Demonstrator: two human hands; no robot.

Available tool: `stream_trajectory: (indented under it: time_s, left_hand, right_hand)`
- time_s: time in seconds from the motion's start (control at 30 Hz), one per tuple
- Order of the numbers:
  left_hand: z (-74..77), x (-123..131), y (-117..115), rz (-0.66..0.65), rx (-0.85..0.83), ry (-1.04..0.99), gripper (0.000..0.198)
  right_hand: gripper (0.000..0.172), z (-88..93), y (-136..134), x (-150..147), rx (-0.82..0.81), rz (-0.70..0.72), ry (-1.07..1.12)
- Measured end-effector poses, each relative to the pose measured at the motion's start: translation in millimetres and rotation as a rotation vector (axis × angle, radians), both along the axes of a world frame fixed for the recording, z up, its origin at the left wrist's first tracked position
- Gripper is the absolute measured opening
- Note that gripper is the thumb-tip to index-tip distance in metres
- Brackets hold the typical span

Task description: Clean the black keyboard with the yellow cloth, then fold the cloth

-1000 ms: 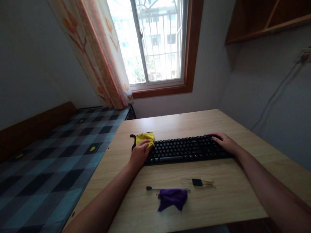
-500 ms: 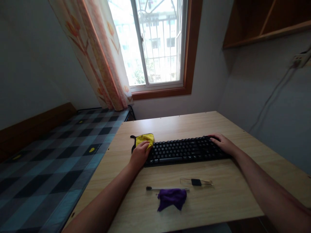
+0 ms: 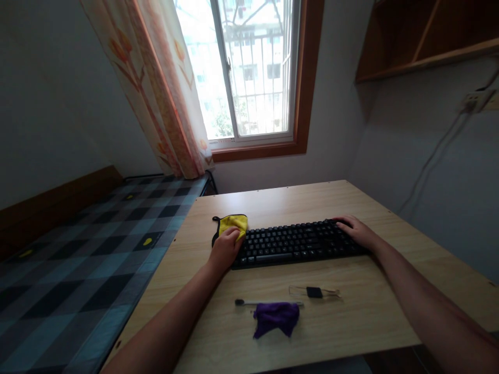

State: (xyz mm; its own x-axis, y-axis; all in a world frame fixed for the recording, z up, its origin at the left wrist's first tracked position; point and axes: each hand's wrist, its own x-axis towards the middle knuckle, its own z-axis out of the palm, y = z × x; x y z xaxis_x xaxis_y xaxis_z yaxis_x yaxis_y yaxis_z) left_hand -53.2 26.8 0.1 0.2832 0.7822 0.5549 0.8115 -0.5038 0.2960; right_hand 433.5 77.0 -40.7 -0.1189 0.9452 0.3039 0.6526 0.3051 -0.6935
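A yellow fabric cloth with black edging (image 3: 233, 222) is gripped in the bent fingers of the left hand (image 3: 226, 248) at the left end of a long black keyboard (image 3: 290, 242), which is laid across a pale wood-grained table (image 3: 307, 201). The keyboard's right end is touched by the right hand (image 3: 358, 232), though whether it is closed around the edge cannot be told. Nearer the front, a crumpled purple cloth (image 3: 276, 319) is seen beside a thin, dark-tipped stick (image 3: 249, 303), with a slender, dark-centred wire tool (image 3: 314, 292) placed to their right.
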Motion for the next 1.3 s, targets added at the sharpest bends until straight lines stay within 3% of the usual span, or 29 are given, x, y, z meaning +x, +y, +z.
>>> stream_trajectory:
  time_s: [0.4,0.5,0.6,0.67,0.73,0.87,0.97,1.07,1.13,1.23,1.3]
  left_hand:
    - [-2.2,-0.8,7.5,0.002,-0.005,-0.086,0.026]
    - [7.6,-2.6,8.8,0.017,0.007,-0.125,0.030]
    - [31.2,-8.6,7.8,0.096,0.044,-0.222,0.034]
    - [53.3,-10.9,7.3,0.109,0.073,-0.275,0.034]
    - [77.0,-7.4,7.5,0.073,0.094,-0.299,0.033]
    - [115.0,23.9,9.4,-0.105,0.020,-0.353,0.029]
    - [127.8,55.6,11.9,-0.180,-0.004,-0.435,0.024]
    - [127.7,70.5,16.3,-0.236,-0.029,-0.591,0.024]
    - [121.0,64.4,19.7,-0.204,-0.016,-0.657,0.027]
    - [98.6,35.7,21.5,-0.038,0.019,-0.638,0.034]
    - [75.2,13.4,18.0,0.054,-0.005,-0.481,0.033]
  right_hand:
    - [0.044,1.2,0.0,-0.2,-0.001,0.022,-0.036]
    - [0.045,1.4,0.8,2.6,-0.015,0.031,-0.085]
    - [0.043,11.0,2.5,2.6,-0.010,0.013,-0.194]
    - [0.040,29.4,2.5,-6.3,0.099,-0.032,-0.285]
    - [0.036,59.0,-0.3,-28.3,0.280,-0.039,-0.324]
    - [0.043,130.7,-14.9,-111.3,0.392,0.196,-0.160]
    - [0.056,164.4,-24.1,-180.2,0.360,0.347,-0.025]
    - [0.039,171.5,-22.1,-223.2,0.231,0.430,0.072]
    - [0.028,168.8,-16.5,-233.4,0.198,0.406,0.100]
    - [0.021,164.3,-9.6,-232.3,0.269,0.218,-0.014]
    - [0.024,161.2,-8.9,-231.0,0.330,0.077,-0.192]
